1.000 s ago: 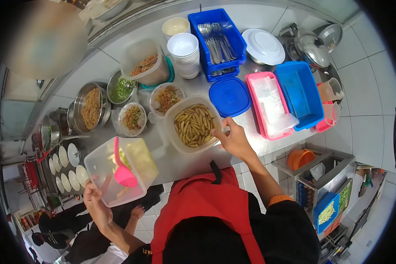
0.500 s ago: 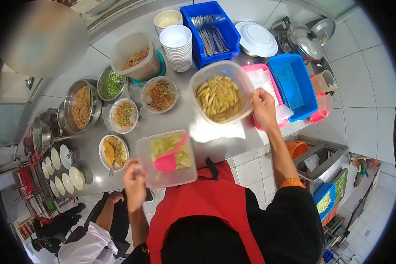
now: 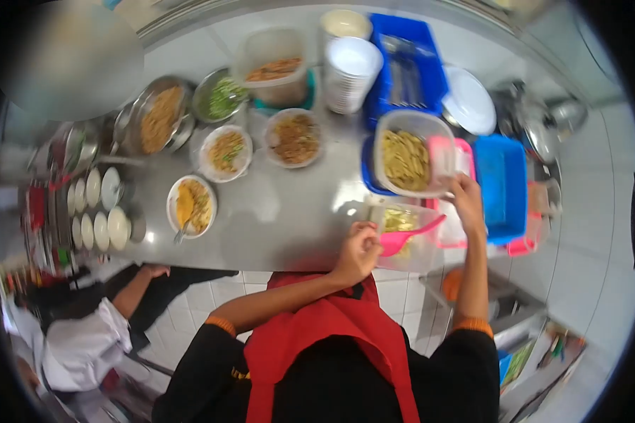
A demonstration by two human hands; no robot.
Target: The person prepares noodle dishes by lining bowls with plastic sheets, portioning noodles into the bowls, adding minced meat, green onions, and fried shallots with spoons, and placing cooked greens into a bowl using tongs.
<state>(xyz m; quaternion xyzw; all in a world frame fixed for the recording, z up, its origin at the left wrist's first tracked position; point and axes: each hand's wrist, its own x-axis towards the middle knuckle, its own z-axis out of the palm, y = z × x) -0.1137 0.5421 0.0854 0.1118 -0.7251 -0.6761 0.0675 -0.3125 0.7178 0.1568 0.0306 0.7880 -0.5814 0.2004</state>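
Note:
My left hand grips the near-left rim of a clear plastic container. Pale green-yellow food lies inside it, and a pink plastic scoop rests across its top. My right hand has its fingers closed on the right edge of a second clear plastic container, which holds olive-yellow pickled-looking pieces. This second container is just beyond the first, by a blue cutlery bin. Motion blur softens the fine detail of both hands.
Bowls of food, including one with a spoon, stand on the steel table. Stacked white bowls, a pink tray and a blue tub are farther out. A person in white is at left.
My left hand has carried its container with the pink scoop to the right, close below the pickle container. The view has turned, so the table's things appear shifted right.

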